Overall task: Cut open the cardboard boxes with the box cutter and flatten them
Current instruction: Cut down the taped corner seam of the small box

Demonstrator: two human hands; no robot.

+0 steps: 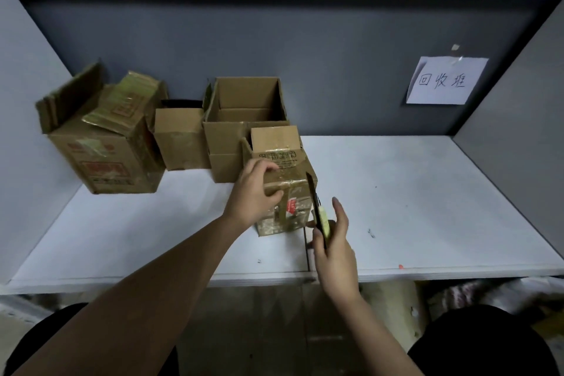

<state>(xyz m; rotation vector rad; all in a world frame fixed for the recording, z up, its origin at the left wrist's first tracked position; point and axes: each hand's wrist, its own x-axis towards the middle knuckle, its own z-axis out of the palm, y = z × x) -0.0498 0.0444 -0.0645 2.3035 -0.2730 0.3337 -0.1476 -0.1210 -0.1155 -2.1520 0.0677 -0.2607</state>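
1. Left hand (pixel 254 189) grips the top front edge of the small taped box (pixel 282 183), which stands on the white bench (pixel 427 207).
2. Right hand (pixel 331 241) holds the box cutter (pixel 317 210), blade up against the box's right corner (forefinger straight).
3. Three more boxes (pixel 244 125) wait behind, flaps open.

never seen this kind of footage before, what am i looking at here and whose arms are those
There is no machine here. One camera worn on a person's head looks down at their own bare arms. The left hand grips the top of a small taped cardboard box standing on a white table. The right hand holds a box cutter, blade up beside that box. Four more boxes stand behind, flaps open. A paper note is taped to the grey wall.
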